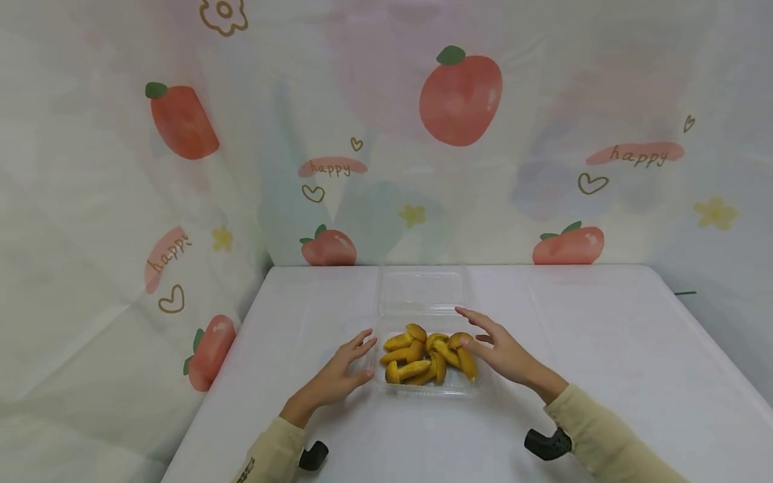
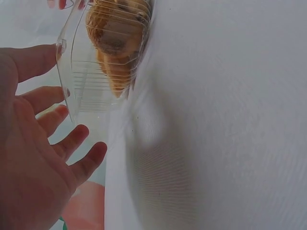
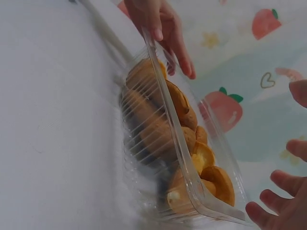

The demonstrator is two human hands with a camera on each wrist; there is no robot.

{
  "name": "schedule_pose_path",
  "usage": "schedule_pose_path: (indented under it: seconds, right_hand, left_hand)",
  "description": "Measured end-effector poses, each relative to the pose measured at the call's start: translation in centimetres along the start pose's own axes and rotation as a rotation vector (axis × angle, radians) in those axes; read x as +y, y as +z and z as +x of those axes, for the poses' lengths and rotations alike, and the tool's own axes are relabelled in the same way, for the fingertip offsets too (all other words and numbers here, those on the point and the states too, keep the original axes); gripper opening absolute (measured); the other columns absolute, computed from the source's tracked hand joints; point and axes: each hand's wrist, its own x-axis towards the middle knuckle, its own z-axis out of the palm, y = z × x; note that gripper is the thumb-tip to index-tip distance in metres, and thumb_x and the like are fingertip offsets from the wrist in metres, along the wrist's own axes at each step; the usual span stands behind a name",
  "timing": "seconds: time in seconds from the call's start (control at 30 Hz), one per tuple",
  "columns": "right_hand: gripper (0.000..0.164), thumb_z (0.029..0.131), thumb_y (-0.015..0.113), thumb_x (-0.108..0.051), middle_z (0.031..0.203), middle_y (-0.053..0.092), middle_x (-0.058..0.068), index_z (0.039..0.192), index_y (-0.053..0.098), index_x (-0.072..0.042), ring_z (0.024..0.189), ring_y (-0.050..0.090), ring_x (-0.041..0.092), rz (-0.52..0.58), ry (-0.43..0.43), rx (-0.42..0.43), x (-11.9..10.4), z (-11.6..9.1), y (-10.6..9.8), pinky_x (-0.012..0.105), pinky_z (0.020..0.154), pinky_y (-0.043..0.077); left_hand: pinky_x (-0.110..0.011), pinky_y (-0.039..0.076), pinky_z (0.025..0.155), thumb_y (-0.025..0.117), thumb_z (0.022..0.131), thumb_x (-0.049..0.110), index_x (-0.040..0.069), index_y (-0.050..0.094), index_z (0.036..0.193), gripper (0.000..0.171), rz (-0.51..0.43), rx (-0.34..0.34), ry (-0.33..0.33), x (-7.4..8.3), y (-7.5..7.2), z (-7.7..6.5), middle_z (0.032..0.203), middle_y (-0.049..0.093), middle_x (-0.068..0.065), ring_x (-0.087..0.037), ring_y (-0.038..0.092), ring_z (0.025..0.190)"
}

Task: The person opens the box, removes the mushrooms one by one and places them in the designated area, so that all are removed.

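A clear plastic clamshell box [image 1: 431,390] stands on the white table, holding several yellow-brown mushrooms [image 1: 414,369]. Its transparent lid [image 1: 423,288] lies folded back behind it. My left hand [image 1: 338,377] is at the box's left side, fingers spread and loosely extended; in the left wrist view the thumb and forefinger appear at the rim, though firm contact is unclear. On the other side, my right hand [image 1: 507,352] hovers by the right edge with relaxed fingers, its thumb overlapping a mushroom in the head view. The right wrist view shows ribbed box walls with mushrooms [image 3: 158,136] inside.
White cloth covers the table [image 1: 604,335]. A backdrop [image 1: 374,87] printed with fruit, hearts and flowers rises behind and along the left. Black wrist-worn pieces sit under the left sleeve [image 1: 272,453] and the right sleeve [image 1: 610,433].
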Motion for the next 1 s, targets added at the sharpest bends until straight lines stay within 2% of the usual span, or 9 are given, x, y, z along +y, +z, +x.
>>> schedule_pose_path:
  seconds: [0.3, 0.4, 0.57, 0.77, 1.0]
  right_hand:
    - [0.056, 0.102, 0.057, -0.021, 0.157, 0.041, 0.027, 0.153, 0.040, -0.004, 0.136, 0.044, 0.052, 0.024, -0.004, -0.042, -0.6, 0.2, 1.5, 0.070, 0.105, 0.041]
    - [0.056, 0.102, 0.058, -0.021, 0.154, 0.045, 0.026, 0.153, 0.042, -0.004, 0.133, 0.049, 0.050, 0.048, 0.000, -0.069, -0.7, 0.3, 2.0, 0.071, 0.105, 0.041]
    - [0.053, 0.102, 0.058, -0.019, 0.152, 0.047, 0.028, 0.150, 0.044, 0.000, 0.133, 0.048, 0.052, 0.089, -0.003, -0.105, -0.9, 0.3, 2.8, 0.071, 0.105, 0.040]
    - [0.050, 0.103, 0.058, -0.017, 0.148, 0.049, 0.029, 0.146, 0.046, 0.006, 0.133, 0.048, 0.051, 0.070, -0.041, -0.121, -1.1, 0.4, 3.6, 0.068, 0.106, 0.041]
    - [0.053, 0.098, 0.067, -0.018, 0.146, 0.056, 0.020, 0.144, 0.051, 0.001, 0.135, 0.052, 0.043, 0.029, -0.084, -0.151, -0.8, 1.1, 4.7, 0.064, 0.110, 0.040]
  left_hand:
    - [-0.070, 0.019, 0.120, 0.061, 0.101, 0.018, 0.001, 0.032, 0.157, 0.066, -0.008, 0.008, -0.016, 0.1, -0.1, 0.0, 0.170, 0.019, -0.015, -0.044, 0.019, 0.155]
    - [-0.070, 0.019, 0.120, 0.061, 0.101, 0.018, 0.002, 0.032, 0.157, 0.066, -0.018, 0.004, -0.021, 0.1, -0.1, 0.1, 0.170, 0.018, -0.016, -0.043, 0.018, 0.155]
    - [-0.070, 0.019, 0.120, 0.061, 0.101, 0.018, 0.002, 0.032, 0.157, 0.066, -0.023, 0.000, -0.026, 0.1, 0.0, 0.1, 0.170, 0.018, -0.016, -0.043, 0.017, 0.156]
    - [-0.069, 0.019, 0.121, 0.060, 0.101, 0.018, 0.001, 0.031, 0.157, 0.066, -0.010, -0.005, -0.028, 0.1, 0.0, 0.0, 0.170, 0.016, -0.016, -0.043, 0.016, 0.156]
    - [-0.070, 0.018, 0.121, 0.060, 0.101, 0.017, 0.001, 0.030, 0.158, 0.066, -0.020, -0.014, -0.035, 0.2, -0.1, -0.1, 0.171, 0.015, -0.016, -0.043, 0.016, 0.156]
